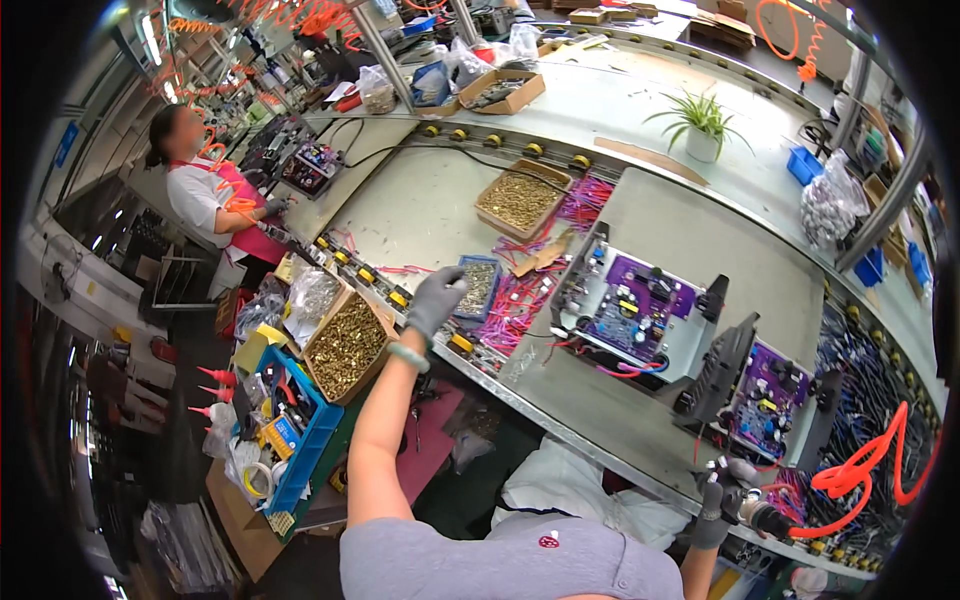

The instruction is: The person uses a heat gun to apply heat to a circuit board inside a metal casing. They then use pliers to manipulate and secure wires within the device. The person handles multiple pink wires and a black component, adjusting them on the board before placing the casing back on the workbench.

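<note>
Reaching left hand [437, 297] into a small blue tray [477, 287] beside cardboard box [347, 345].

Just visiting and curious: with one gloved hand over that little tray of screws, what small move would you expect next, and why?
Probably a pinch to lift a screw. The left hand, gloved, hangs over the small blue tray with fingers curled down, and I cannot tell whether it holds one. The right hand grips a power screwdriver near the purple circuit boards, which suggests fastening there.
</note>
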Action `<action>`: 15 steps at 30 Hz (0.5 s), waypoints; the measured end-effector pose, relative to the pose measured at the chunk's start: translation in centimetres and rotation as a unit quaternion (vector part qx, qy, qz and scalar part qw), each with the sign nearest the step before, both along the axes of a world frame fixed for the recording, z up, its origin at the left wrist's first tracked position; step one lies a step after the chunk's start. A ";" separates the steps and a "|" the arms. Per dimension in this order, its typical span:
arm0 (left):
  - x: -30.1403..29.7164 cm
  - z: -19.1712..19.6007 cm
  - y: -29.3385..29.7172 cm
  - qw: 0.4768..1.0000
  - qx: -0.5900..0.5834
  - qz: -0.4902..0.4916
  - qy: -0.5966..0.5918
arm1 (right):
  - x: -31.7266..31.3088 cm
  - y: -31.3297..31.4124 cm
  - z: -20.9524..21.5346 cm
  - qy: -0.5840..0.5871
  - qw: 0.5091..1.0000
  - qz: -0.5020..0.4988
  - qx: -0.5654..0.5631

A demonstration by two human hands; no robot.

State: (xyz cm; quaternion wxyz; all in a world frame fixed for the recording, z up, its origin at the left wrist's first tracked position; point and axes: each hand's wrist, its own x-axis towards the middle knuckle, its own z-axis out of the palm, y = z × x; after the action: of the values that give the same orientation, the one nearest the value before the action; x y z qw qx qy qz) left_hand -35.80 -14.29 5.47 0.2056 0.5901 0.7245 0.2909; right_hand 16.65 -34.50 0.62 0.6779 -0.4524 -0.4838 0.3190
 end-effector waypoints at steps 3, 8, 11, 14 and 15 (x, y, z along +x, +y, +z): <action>0.2 -4.0 4.0 0.998 -0.028 -0.017 0.047 | -0.4 -0.8 0.5 0.024 0.996 -0.013 -0.088; 3.5 -4.7 14.5 0.984 -0.070 -0.032 0.161 | 1.0 -0.7 -1.1 -0.069 0.997 -0.029 -0.028; 4.8 -6.1 21.2 0.937 -0.099 -0.034 0.333 | 2.2 -1.7 -2.7 0.035 0.995 -0.037 -0.081; 4.5 -10.3 26.5 0.920 -0.082 -0.040 0.382 | 2.4 -2.3 -2.6 0.011 0.993 -0.081 -0.089; 4.4 -11.8 27.2 0.925 -0.052 -0.041 0.375 | 2.4 -2.6 -2.8 0.028 0.992 -0.076 -0.095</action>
State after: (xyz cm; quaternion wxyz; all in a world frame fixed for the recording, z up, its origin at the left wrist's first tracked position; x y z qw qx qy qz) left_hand -31.36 12.88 -6.37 -0.0385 0.6738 0.7379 0.0013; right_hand 19.08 -37.14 -2.16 0.6676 -0.5409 -0.3965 0.3233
